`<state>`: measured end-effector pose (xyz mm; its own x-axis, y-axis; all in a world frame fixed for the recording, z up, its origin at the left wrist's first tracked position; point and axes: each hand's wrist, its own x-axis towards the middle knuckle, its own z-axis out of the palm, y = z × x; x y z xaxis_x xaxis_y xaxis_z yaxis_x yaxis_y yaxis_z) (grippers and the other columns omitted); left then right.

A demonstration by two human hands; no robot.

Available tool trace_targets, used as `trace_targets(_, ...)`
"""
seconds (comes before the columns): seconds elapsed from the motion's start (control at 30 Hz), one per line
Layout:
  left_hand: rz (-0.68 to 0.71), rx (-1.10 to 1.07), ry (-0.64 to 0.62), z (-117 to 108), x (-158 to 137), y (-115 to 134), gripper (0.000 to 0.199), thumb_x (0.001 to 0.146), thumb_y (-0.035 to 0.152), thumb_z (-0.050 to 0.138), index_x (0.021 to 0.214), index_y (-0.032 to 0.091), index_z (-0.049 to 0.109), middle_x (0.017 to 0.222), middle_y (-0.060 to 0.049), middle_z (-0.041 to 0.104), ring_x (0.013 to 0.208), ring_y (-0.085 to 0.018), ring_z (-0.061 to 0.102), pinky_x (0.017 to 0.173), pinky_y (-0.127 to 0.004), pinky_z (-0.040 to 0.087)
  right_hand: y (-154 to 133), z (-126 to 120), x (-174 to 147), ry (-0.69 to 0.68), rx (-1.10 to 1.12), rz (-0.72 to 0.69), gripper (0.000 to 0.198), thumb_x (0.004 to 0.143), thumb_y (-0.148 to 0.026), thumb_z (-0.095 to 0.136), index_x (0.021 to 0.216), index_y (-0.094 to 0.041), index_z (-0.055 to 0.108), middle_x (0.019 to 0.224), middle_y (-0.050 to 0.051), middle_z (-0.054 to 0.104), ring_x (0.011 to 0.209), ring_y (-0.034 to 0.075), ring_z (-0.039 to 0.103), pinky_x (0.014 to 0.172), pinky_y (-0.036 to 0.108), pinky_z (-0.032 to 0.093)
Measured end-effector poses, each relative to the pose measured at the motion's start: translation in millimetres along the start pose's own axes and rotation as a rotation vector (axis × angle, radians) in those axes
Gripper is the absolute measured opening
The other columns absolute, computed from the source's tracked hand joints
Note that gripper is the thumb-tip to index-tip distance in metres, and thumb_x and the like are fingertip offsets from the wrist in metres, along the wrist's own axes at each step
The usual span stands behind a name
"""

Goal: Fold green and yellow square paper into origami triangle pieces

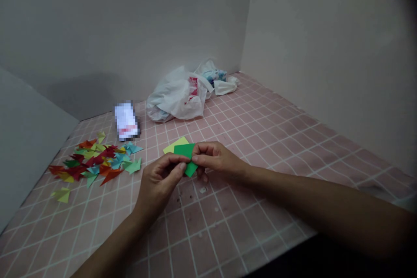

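Note:
A small piece of green paper point(184, 150) is held up between my two hands, over the pink checked tablecloth. My left hand point(162, 177) pinches its lower left edge between thumb and fingers. On the other side, my right hand point(213, 157) grips its right edge, thumb and forefinger meeting near the paper's middle. The fingertips cover part of the green paper, so its exact fold cannot be made out. Just behind it, yellow paper point(176, 143) lies on the cloth, partly hidden by the green paper.
Several small folded paper pieces point(97, 160) in many colours lie heaped at the left. Behind them a phone point(126, 120) with a lit screen leans near the wall. Crumpled white plastic bags point(179, 93) sit at the back on the checked tablecloth point(276, 139). Walls rise behind and beside.

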<state>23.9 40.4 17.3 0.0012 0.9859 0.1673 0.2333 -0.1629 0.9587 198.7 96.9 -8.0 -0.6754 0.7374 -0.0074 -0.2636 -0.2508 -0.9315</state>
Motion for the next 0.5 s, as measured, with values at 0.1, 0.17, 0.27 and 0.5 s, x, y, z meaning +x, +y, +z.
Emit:
trace_targets(0.1,-0.092,-0.15,0.016,1.2,0.7,-3.5,0.01,0.085,0.029,0.069,0.088,0.02,0.072,0.072,0.0,0.069,0.063,-0.014,0.064,0.061,-0.024,0.052,-2.1,1.1,-1.6,0.005,-0.036,-0.006,0.022,0.085,-0.033,0.066,0.076,-0.016,0.056,0.057,-0.003,0.06,0.047,0.008,0.055,0.047,0.018,0.045)
trace_targets(0.17,-0.174,-0.24,0.018,1.4,1.8,-5.4,0.013,0.084,0.031,0.071,0.091,0.02,0.069,0.073,0.002,0.068,0.061,-0.012,0.062,0.058,-0.022,0.05,-2.8,1.2,-2.1,0.001,-0.06,-0.01,0.021,0.085,-0.032,0.066,0.075,-0.017,0.055,0.056,-0.004,0.059,0.047,0.008,0.055,0.047,0.018,0.044)
trace_targets(0.27,-0.281,-0.249,-0.107,0.1,3.5,-7.2,0.021,0.086,0.036,0.07,0.078,0.016,0.068,0.066,0.0,0.066,0.055,-0.011,0.059,0.057,-0.022,0.048,-3.1,0.5,-1.9,-0.009,-0.088,-0.012,0.022,0.084,-0.033,0.066,0.075,-0.017,0.054,0.057,-0.004,0.059,0.047,0.008,0.055,0.047,0.019,0.043)
trace_targets(0.5,-0.264,-0.188,-0.147,-1.3,5.0,-7.8,0.027,0.084,0.039,0.07,0.07,0.016,0.067,0.057,0.0,0.063,0.051,-0.011,0.056,0.053,-0.022,0.045,-3.6,-0.2,-1.5,-0.013,-0.073,0.003,0.022,0.083,-0.033,0.065,0.073,-0.017,0.053,0.058,-0.004,0.059,0.046,0.007,0.054,0.047,0.019,0.043)
